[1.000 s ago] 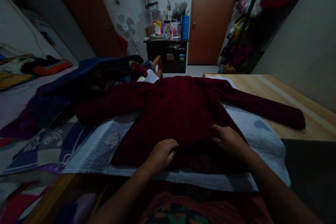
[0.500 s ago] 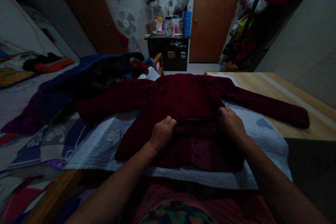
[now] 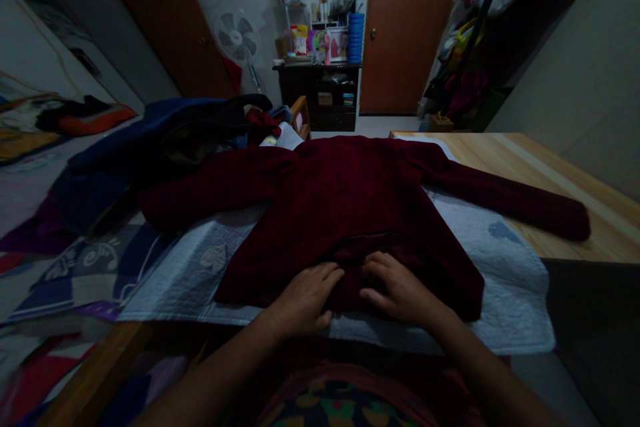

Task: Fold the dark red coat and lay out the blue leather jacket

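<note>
Spreading over a pale quilted cloth, dark red long-sleeved garment, lower edge nearest the person. One sleeve runs left, up against heaped clothes; the other crosses onto the light wood tabletop. Lower middle rumpled, an arched fold above the hands, darker material inside it.

Left hand: on the lower part of the garment, fingers nearly together, thumb apart from them. Right hand: at the same rumpled stretch, fingers bent, thumb apart. No pinch seen on either; right fingertips partly lost in shadow, contact there uncertain.

Step in hand, as judged: arranging the layers at the lower edge. Best done with light, flat fingers, working from the middle to both corners at an even pull. One layer pressed lightly while the other is eased level would help; a hard tug could skew the body or drag the sleeves. Soft, thick-looking fabric probably holds creases, so a palm pass over the arch seems worthwhile. Dim light hides edges; feel for them.

Writing: no label visible on the garment. Blue-and-grey patterned cloth, to the left, bears pale lettering, unreadable. Yellow-and-red packet on the dark cabinet: print too small. No brand legible.
</note>
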